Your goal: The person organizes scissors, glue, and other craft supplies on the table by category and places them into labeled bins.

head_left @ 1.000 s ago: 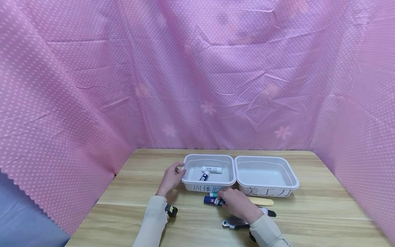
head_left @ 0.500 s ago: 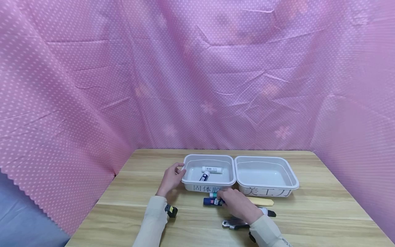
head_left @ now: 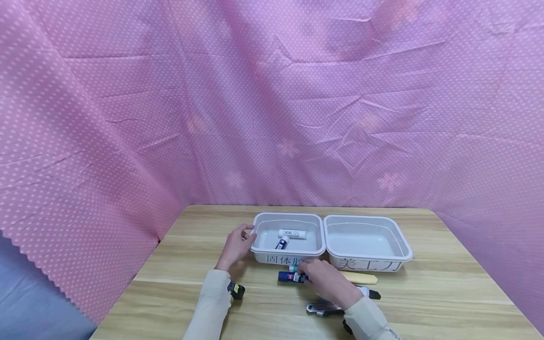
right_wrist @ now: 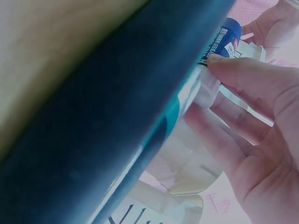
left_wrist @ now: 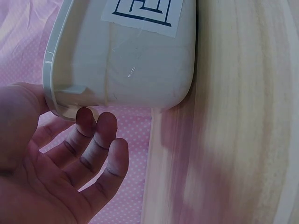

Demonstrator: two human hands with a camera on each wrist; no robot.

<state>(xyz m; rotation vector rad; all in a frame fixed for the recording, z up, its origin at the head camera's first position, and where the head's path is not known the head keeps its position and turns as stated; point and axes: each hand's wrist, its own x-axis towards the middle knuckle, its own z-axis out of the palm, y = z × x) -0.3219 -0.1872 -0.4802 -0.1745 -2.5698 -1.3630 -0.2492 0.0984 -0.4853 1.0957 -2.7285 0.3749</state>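
My right hand (head_left: 326, 279) pinches a dark blue glue stick (head_left: 289, 276) lying in front of the boxes. In the right wrist view, the thumb presses on the glue stick (right_wrist: 227, 41) and the fingers reach under its pale end. Behind it, partly hidden, lies a second stick with a teal band (head_left: 293, 268). My left hand (head_left: 236, 245) holds the left corner of a white plastic box (head_left: 286, 254) by the rim, the other fingers loosely bent below it. Inside that box lie a white glue stick (head_left: 293, 233) and a dark blue one with a white cap (head_left: 282, 242).
A second labelled white box (head_left: 368, 263) stands against the first one's right side. Around my right wrist lie a yellow-handled tool (head_left: 360, 277), a black-ended white tool (head_left: 370, 293) and grey utility knives (head_left: 319, 308). A dark cylinder (right_wrist: 103, 102) blocks much of the right wrist view.
The dark blue glue stick has shifted slightly to the left under my right hand's fingers. My left hand stays on the box corner.
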